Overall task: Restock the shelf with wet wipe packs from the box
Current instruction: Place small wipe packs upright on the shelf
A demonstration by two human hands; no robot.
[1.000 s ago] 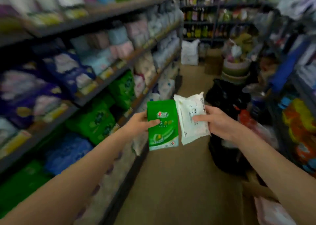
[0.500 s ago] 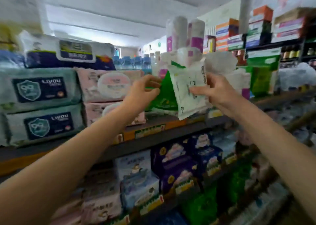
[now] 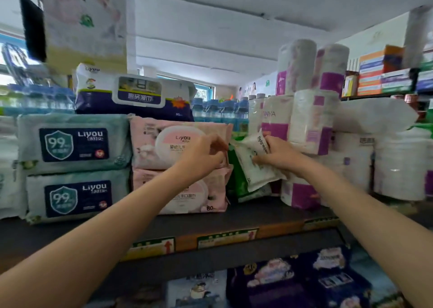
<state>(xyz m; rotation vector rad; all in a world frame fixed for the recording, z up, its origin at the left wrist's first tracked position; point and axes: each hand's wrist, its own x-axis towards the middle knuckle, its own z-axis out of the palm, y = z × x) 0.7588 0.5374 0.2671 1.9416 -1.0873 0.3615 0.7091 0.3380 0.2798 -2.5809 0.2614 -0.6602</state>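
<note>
My right hand (image 3: 278, 159) grips a white baby wipes pack (image 3: 254, 174) and holds it tilted in the gap on the top shelf (image 3: 257, 214). A green wet wipe pack (image 3: 234, 179) stands in that same gap, just left of and behind the white one. My left hand (image 3: 206, 155) has its fingers curled at the green pack's top left edge, in front of the pink packs; the exact grip is partly hidden. The gap lies between pink Liyou wipe packs (image 3: 164, 143) and purple-and-white paper roll packs (image 3: 311, 125). The box is out of view.
Teal Liyou wipe packs (image 3: 72, 143) are stacked at the left, with a blue-and-white pack (image 3: 133, 94) on top. Water bottles (image 3: 218, 111) stand behind. More white bundles (image 3: 398, 162) fill the right. Dark blue packs (image 3: 293, 282) sit on the shelf below.
My view swung from the aisle floor up to the top shelf. Both hands carried the green and white packs forward into the gap beside the pink packs.
</note>
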